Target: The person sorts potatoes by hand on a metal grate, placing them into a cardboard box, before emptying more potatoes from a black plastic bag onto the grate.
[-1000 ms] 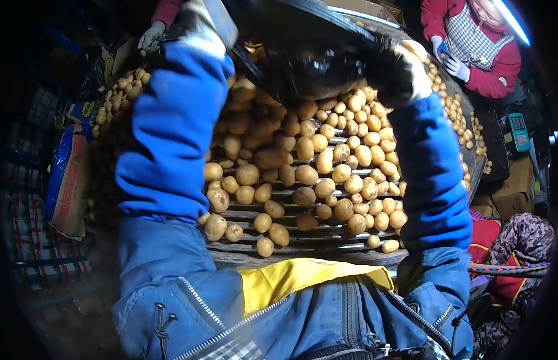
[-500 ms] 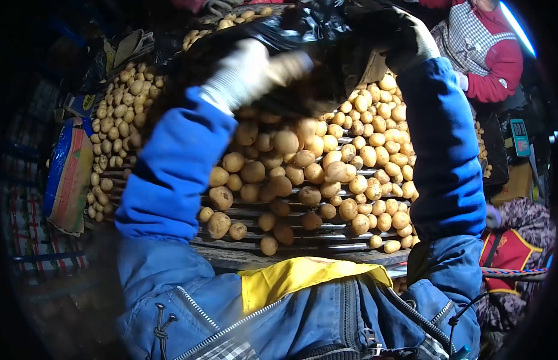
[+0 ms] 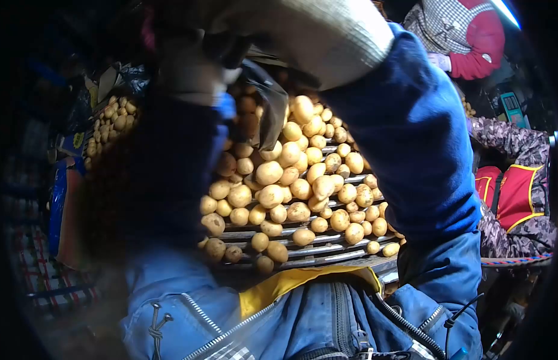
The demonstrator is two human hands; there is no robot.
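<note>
Many pale yellow potatoes [image 3: 269, 173] of mixed sizes lie on a rack of metal slats [image 3: 327, 247] in front of me. Above them a black plastic bag [image 3: 268, 111] hangs down, bunched at its top between my gloved hands. My left hand [image 3: 192, 69], in deep shadow, is closed at the bag's gathered plastic. My right hand [image 3: 297, 33] is close to the camera, reaching across from the right in a light glove, and is closed on the same bag. Its fingertips are dark and hard to make out.
More potatoes [image 3: 114, 123] lie at the left, near a blue-edged sack [image 3: 62, 210]. A person in a red sleeve [image 3: 483, 45] is at the upper right. Another in a camouflage sleeve [image 3: 516, 141] is at the right, near a teal device [image 3: 512, 108].
My hands have come nearer to the camera and closer together, moving up and left with the black plastic bag. Potatoes that were blurred beneath the bag now lie at rest on the slats.
</note>
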